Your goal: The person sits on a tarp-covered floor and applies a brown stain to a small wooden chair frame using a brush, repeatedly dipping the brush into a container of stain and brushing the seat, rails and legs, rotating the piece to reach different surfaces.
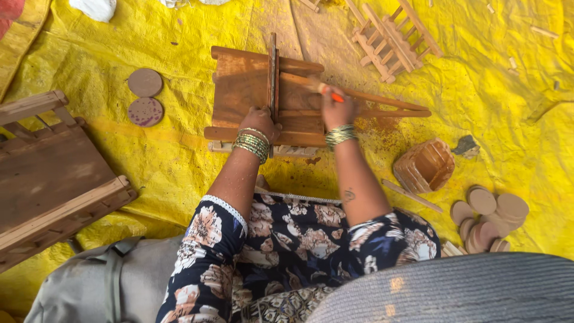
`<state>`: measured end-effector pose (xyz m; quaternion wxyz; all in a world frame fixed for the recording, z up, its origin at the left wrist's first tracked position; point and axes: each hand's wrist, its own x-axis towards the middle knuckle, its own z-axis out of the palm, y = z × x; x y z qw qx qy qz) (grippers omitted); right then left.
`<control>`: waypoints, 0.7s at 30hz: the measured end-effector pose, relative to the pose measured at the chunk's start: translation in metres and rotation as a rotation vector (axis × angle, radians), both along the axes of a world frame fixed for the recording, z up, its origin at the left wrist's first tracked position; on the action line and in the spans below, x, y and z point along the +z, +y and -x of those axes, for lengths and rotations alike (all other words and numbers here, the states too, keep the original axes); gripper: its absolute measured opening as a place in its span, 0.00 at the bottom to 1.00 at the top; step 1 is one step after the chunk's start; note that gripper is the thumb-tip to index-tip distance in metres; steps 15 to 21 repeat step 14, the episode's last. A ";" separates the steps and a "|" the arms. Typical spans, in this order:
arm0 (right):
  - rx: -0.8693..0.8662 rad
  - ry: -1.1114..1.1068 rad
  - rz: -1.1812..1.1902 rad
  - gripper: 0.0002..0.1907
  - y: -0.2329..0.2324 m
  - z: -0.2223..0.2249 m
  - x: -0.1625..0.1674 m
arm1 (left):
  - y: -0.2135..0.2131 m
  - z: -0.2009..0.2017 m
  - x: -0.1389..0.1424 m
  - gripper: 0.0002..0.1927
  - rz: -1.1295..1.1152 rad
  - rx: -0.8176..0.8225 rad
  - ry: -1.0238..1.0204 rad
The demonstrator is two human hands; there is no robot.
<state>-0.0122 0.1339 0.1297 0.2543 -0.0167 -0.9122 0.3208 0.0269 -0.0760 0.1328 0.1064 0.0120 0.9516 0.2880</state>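
Note:
A brown wooden jig board (245, 90) lies on the yellow sheet (179, 155) in front of me. My left hand (258, 121) presses down on the board beside an upright wooden strip (273, 72) that crosses it. My right hand (338, 109) grips a small tool with an orange tip (330, 92), held against long thin wooden sticks (388, 103) that run from the board out to the right. Both wrists wear stacked bangles.
A large wooden frame (48, 173) sits at the left. Two round discs (145, 96) lie left of the board. A small slatted rack (391, 36) lies at the top right, a curved wooden basket piece (426, 165) and a pile of round discs (490, 218) at the right.

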 end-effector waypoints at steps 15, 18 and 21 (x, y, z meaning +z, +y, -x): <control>0.159 0.014 -0.116 0.13 0.021 -0.079 -0.018 | -0.014 -0.020 0.014 0.20 -0.045 -0.023 0.054; 0.159 0.014 -0.116 0.13 0.021 -0.079 -0.018 | -0.014 -0.020 0.014 0.20 -0.045 -0.023 0.054; 0.159 0.014 -0.116 0.13 0.021 -0.079 -0.018 | -0.014 -0.020 0.014 0.20 -0.045 -0.023 0.054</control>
